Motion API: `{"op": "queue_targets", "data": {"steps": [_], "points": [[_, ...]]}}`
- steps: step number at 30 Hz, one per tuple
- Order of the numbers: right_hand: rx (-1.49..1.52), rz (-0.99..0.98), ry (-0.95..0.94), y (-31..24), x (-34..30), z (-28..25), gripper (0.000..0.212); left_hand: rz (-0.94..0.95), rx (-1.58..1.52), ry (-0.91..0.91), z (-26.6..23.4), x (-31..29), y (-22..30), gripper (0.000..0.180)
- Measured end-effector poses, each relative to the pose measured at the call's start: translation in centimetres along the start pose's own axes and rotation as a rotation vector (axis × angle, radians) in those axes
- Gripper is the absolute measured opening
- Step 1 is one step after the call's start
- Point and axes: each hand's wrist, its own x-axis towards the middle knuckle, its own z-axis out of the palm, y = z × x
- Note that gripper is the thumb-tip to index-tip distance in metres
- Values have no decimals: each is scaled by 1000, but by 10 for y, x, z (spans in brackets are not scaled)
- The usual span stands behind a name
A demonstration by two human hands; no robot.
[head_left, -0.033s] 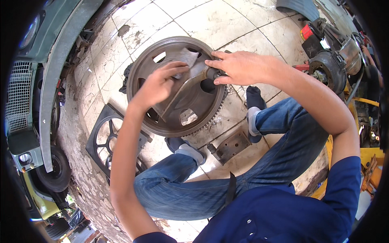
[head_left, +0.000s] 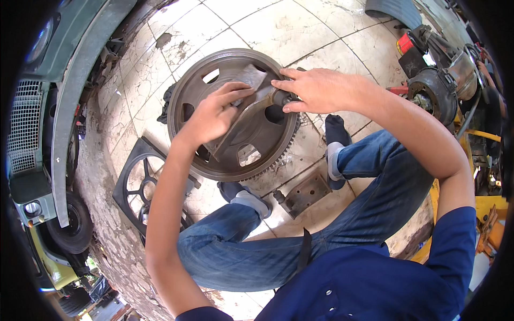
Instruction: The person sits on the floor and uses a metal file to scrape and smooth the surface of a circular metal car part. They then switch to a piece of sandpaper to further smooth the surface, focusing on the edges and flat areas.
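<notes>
A large round metal wheel with cut-outs and a toothed edge [head_left: 184,160] lies flat on the floor in front of me. Across it rests a flat metal plate [head_left: 241,122] with a dark cylindrical end [head_left: 280,97]. My left hand [head_left: 217,113] is closed, its curled fingers pressing a grey sheet [head_left: 254,80] that looks like sandpaper against the plate. On the other side, my right hand [head_left: 316,91] grips the plate's cylindrical end between thumb and fingers, two fingertips reaching the wheel's rim.
Between my feet lies another metal plate [head_left: 309,193] with a knob. A black spoked frame [head_left: 124,184] sits left of my legs. Vehicle fronts with a metal bumper [head_left: 63,139] line the left side. Machine parts [head_left: 436,91] crowd the right, and a curved grey piece [head_left: 393,9] lies far off.
My left hand has shifted slightly to the right along the plate, with the grey sheet under its fingers. My right hand stays in place on the cylindrical end.
</notes>
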Motion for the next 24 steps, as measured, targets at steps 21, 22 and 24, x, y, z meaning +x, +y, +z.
{"op": "queue_targets", "data": {"steps": [21,22,24], "points": [[28,-26,-71,1,5,-11,77,-141,154,195,17,10,17,53],[29,-42,-58,2,5,-10,76,-97,170,167,18,11,20,52],[-5,-9,-88,6,5,-6,75,21,204,125,24,11,34,51]]}}
